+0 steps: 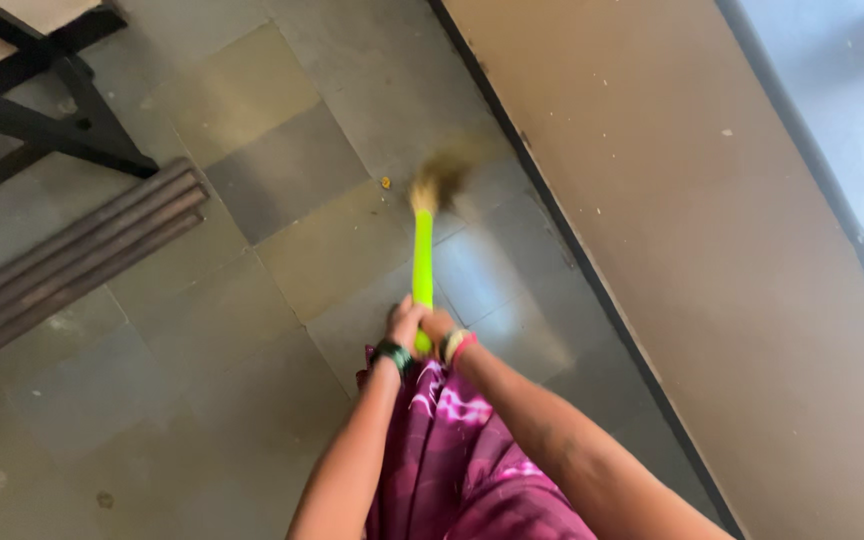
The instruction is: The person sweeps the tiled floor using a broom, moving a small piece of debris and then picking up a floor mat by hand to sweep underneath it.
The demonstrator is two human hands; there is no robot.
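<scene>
A broom with a bright green handle (422, 262) points away from me across the grey stone floor. Its straw-coloured bristles (439, 180) are blurred near the base of the wall. My left hand (405, 322) and my right hand (437, 325) both grip the lower end of the handle, side by side. The left wrist carries a dark green band; bangles circle the right one. A magenta patterned garment (457, 450) hangs below my arms.
A tan wall (672, 230) with a dark skirting strip runs diagonally on the right. Several dark rods or pipes (72, 260) lie on the floor at left. Black metal furniture legs (62, 110) stand at top left. A small yellow speck (386, 182) lies near the bristles.
</scene>
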